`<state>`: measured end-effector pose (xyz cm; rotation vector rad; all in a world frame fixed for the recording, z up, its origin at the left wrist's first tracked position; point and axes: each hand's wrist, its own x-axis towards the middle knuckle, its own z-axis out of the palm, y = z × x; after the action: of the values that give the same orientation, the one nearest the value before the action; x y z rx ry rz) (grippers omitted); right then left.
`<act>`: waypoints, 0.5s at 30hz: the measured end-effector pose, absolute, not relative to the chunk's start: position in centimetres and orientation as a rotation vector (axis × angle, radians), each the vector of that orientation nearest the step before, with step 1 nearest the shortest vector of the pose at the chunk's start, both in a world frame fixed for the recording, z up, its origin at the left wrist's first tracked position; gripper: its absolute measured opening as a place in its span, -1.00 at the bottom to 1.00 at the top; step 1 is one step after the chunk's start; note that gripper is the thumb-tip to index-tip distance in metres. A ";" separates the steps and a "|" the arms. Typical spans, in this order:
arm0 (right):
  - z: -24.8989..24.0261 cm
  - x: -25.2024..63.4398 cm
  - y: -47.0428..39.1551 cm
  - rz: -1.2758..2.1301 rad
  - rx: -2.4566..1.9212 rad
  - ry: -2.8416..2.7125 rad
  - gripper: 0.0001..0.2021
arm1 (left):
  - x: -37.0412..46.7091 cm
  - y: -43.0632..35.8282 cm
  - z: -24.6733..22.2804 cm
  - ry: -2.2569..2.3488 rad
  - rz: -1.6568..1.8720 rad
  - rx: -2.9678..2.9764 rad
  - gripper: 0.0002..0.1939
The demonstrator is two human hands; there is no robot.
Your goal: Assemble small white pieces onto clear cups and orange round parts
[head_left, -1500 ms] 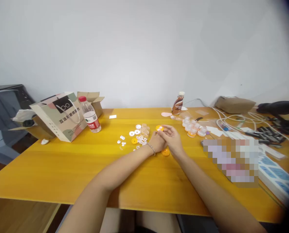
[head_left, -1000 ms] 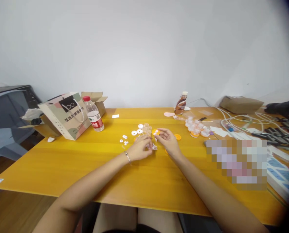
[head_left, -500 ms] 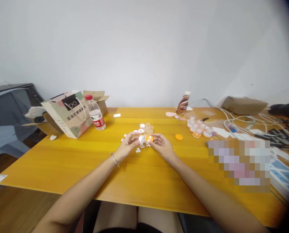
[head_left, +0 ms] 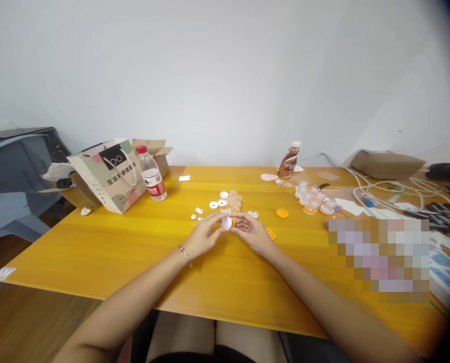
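One white disc (head_left: 227, 223) has moved up to one orange disc (head_left: 233, 222).

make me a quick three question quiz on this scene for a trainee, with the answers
1. Multiple choice: what colour is the round piece in the left hand?
A) green
B) white
C) black

2. True or false: the right hand holds a blue piece.

3. Fill in: the clear bottle beside the paper bag has a ___ cap.

Key:
1. B
2. False; the piece there is orange.
3. red
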<state>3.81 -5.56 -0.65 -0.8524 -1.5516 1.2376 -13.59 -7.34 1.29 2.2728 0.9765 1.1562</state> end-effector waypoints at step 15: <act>-0.7 3.6 -5.6 1.215 -0.889 -1.507 -0.77 | -13.6 -6.5 0.8 0.933 1.153 1.755 -0.65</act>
<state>3.61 -5.60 -0.74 -0.8889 -1.5071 1.2152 -13.64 -6.52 0.83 1.7551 0.9325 1.1532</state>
